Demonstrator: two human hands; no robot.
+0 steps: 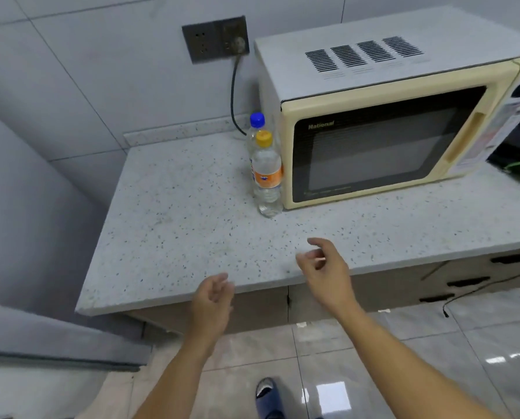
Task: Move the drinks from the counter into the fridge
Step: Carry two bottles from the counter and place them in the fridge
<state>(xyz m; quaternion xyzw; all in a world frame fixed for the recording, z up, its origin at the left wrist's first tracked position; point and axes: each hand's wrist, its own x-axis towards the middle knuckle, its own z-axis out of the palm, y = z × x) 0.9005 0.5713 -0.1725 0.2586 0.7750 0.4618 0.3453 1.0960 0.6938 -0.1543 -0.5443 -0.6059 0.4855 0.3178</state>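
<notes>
Two bottles stand upright on the counter (177, 207) around the middle of the frame, right next to the left side of the microwave (373, 116): the orange-cap bottle (267, 173) in front, the blue-cap bottle (256, 124) tucked behind it and mostly hidden. Both hands are empty, fingers loosely curled; the left hand (212, 300) hovers at the counter's front edge at lower center, the right hand (325, 267) sits over the countertop just right of it, well short of the bottles

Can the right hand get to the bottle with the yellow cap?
Probably yes. The right hand is empty, and only bare counter lies between it and the yellow-capped bottle.
</notes>
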